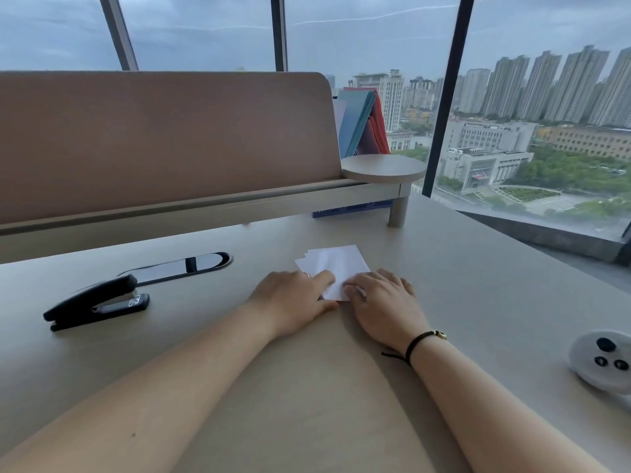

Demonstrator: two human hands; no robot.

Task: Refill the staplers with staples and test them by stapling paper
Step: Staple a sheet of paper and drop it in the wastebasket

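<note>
A small stack of white paper slips (333,264) lies on the beige desk (461,302), slightly fanned at its far left corner. My left hand (293,298) rests on the stack's near left edge, fingers curled onto the paper. My right hand (382,302) presses on the near right corner; a black cord bracelet circles its wrist. A black stapler (97,302) lies closed on the desk far to the left, apart from both hands. No staples are visible.
A black oval cable slot (191,264) sits behind the stapler. A tan divider panel (164,138) with a shelf runs along the back, with a round stand (384,169) and coloured folders (362,122). A white controller (604,360) lies at the right edge.
</note>
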